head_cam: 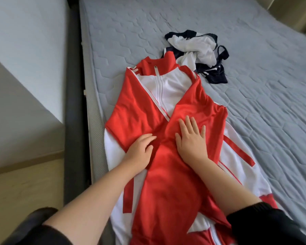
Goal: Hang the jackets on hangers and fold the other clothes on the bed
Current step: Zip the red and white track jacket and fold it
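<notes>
one red jacket [166, 183] under left hand [140, 149], right hand [191, 140], fingers [188, 124] apart; grey quilted mattress [254, 85]

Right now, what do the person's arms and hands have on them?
The left sleeve and right sleeve are black and pushed up, leaving the forearms bare. The left hand and right hand are bare too: no gloves, rings or watch show.

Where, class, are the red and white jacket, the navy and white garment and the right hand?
red and white jacket [136, 106]: head view, red folded sleeve.
navy and white garment [193, 45]: head view, crumpled white fabric.
right hand [191, 140]: head view, back of hand.
</notes>
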{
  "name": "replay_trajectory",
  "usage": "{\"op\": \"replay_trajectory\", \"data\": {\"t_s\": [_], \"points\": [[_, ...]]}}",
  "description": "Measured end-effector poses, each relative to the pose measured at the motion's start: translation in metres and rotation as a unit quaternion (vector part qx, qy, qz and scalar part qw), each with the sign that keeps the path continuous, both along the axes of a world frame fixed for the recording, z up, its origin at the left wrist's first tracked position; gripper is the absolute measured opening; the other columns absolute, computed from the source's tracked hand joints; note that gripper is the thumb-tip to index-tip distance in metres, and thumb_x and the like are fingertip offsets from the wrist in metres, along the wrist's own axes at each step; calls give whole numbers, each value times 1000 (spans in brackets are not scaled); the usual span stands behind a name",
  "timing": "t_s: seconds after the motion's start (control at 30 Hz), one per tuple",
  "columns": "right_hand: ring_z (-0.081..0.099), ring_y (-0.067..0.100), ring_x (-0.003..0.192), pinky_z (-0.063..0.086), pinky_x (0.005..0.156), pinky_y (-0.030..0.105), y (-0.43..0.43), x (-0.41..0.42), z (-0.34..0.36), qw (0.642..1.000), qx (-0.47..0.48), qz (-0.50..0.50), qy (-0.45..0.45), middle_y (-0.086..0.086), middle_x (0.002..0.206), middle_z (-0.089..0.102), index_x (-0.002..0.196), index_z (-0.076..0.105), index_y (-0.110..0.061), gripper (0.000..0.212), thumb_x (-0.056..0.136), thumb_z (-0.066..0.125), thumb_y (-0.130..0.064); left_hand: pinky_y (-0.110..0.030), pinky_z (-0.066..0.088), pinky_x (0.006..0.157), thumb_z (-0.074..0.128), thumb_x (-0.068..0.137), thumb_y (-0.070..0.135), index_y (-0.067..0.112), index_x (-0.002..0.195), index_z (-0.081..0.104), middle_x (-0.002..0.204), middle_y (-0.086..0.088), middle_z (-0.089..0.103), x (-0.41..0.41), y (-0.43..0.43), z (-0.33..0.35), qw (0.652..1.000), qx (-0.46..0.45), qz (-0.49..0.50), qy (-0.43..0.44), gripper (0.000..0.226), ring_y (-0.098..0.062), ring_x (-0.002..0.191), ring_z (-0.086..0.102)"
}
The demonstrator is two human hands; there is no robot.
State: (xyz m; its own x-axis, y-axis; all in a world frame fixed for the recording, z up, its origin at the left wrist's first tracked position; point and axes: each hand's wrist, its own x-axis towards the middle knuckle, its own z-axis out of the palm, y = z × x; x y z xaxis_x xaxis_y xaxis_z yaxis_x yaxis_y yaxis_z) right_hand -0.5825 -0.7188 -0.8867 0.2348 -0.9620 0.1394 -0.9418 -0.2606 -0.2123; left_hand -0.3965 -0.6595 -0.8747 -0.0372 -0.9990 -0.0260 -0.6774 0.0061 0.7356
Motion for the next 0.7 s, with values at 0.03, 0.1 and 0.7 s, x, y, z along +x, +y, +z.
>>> {"op": "replay_trajectory", "data": {"t_s": [0.03,0.1,0.7], "points": [[11,22,148,7,117,53,12,5,-4,999,40,-3,15,6,159,19,150,25,-15,59,97,32,-39,-11,12,110,48,94,4,8,135,51,147,-9,40,8,10,-2,997,-18,-39,-67,41,-19,137,35],[4,21,149,5,117,51,23,9,-6,996,78,-29,40,5,161,10,153,17,-14,63,98,33,-41,-21,4,115,45,97,15,15,142,43,155,-8,27,21,21,-7,977,-50,-93,-187,45,-19,145,19],[-1,23,149,3,117,47,78,36,-17,993,116,7,28,8,162,3,154,13,-19,60,99,27,-42,-25,40,58,70,79,29,9,87,60,79,0,60,62,91,25,957,176,217,74,24,-15,72,56]]}}
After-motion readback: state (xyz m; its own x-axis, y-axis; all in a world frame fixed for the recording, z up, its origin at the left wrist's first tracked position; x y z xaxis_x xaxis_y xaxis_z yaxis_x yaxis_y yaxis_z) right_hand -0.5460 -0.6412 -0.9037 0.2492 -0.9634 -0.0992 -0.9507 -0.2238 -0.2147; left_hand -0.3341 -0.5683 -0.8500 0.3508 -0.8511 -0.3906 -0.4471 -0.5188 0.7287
